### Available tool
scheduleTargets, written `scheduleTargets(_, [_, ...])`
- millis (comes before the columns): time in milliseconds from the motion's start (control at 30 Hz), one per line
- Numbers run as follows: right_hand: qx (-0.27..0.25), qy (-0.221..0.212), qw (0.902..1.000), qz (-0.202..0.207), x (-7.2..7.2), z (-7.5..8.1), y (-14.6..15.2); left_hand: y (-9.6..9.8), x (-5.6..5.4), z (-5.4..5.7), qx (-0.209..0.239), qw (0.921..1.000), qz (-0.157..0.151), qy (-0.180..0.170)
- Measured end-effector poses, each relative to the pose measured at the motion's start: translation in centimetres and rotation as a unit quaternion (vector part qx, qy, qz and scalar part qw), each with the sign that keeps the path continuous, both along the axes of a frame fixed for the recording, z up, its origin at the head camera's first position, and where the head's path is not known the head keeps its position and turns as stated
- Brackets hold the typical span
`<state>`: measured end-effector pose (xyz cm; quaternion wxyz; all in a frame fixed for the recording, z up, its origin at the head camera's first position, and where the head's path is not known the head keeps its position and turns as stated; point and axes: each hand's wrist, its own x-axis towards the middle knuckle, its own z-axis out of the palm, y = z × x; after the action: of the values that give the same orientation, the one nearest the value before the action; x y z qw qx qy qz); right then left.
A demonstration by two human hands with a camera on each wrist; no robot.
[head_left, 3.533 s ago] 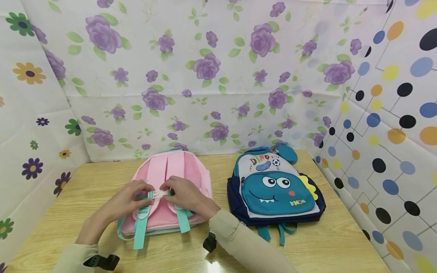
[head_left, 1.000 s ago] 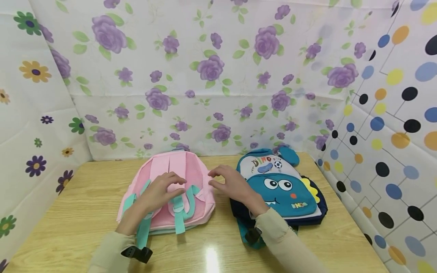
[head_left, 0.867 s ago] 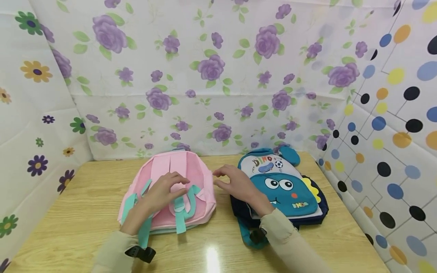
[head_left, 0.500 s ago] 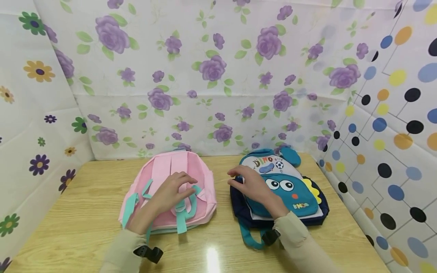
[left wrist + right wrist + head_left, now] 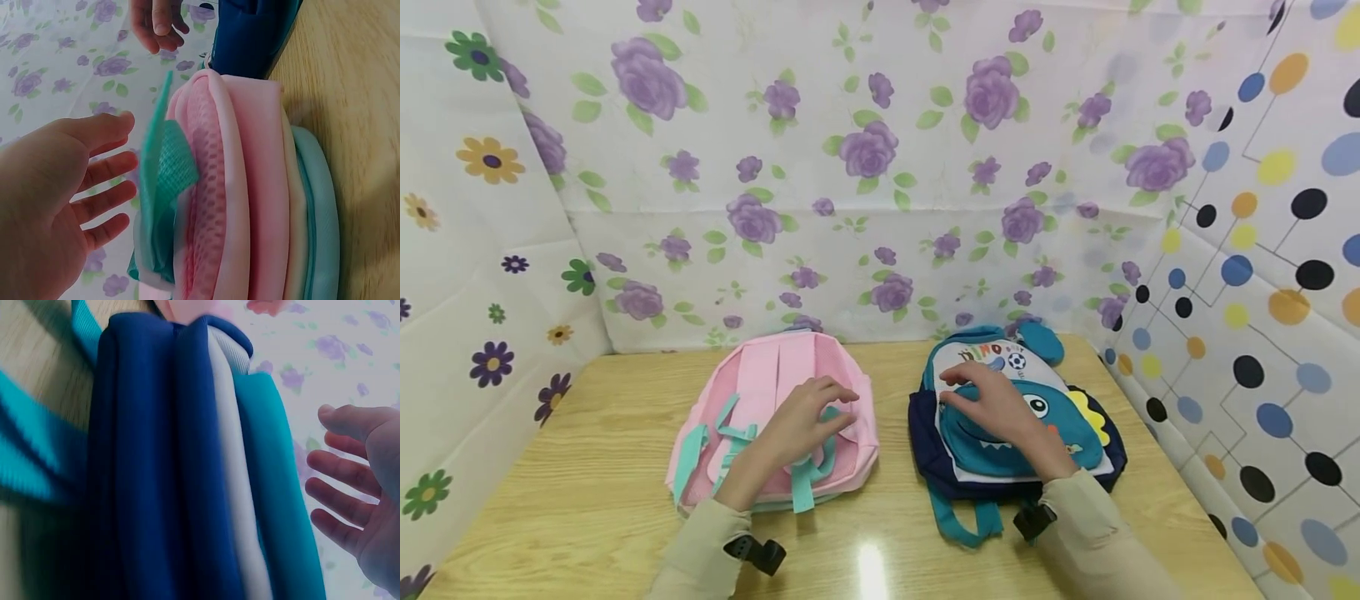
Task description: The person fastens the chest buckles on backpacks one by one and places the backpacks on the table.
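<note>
A pink backpack (image 5: 752,383) lies on the table with its straps up; teal webbing (image 5: 688,458) hangs loose on it. My left hand (image 5: 808,421) hovers over its right half, fingers loosely bent and holding nothing. In the left wrist view, a gap shows between the fingers and the teal strap (image 5: 159,181). To the right lies a teal and navy dinosaur backpack (image 5: 1022,454), front up. My right hand (image 5: 996,408) is above its face pocket, thumb and fingers apart and grasping nothing. The right wrist view shows that hand beside the teal pocket (image 5: 278,469), not touching it.
Both bags rest on a wooden table (image 5: 572,450). Teal straps (image 5: 962,529) stick out in front of the dinosaur backpack. A round teal tag (image 5: 1041,343) sits at its top. Floral cloth (image 5: 820,167) hangs behind the table, and a dotted cloth (image 5: 1262,333) borders the right.
Both hands were at the white buckle on the pink backpack; they have let go, and its teal strap ends now lie apart. Both hands moved right, the right one over the dinosaur backpack.
</note>
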<state>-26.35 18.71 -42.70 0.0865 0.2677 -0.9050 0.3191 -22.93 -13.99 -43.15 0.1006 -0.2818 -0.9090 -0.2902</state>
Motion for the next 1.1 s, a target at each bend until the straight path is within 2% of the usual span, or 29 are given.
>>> scheduleTargets(167, [0.002, -0.003, 0.9999, -0.014, -0.2, -0.2, 1.9, 1.2, -0.2, 0.0, -0.006, 0.9999, -0.01, 0.008])
scheduleTargets(300, [-0.003, -0.002, 0.9998, -0.017, -0.3, -0.6, 3.6, 2.3, -0.4, 0.0, -0.024, 0.999, -0.017, 0.035])
scheduleTargets(433, [0.003, -0.001, 0.9997, -0.025, -0.4, -0.9, 5.1, 3.3, -0.6, -0.2, -0.036, 0.9981, -0.019, 0.047])
scheduleTargets(767, [0.025, -0.008, 0.9975, -0.065, -0.3, -1.7, 8.7, 5.5, -0.8, -0.4, -0.033, 0.9984, -0.031, 0.035])
scheduleTargets(967, [0.032, -0.054, 0.9944, -0.085, 0.1, -1.7, 10.7, 7.3, -1.0, -0.3, -0.034, 0.9988, -0.035, 0.005])
scheduleTargets(1100, [0.043, -0.038, 0.9939, -0.094, 0.1, -2.0, 12.0, 8.3, -1.0, -0.2, -0.047, 0.9982, -0.035, -0.007])
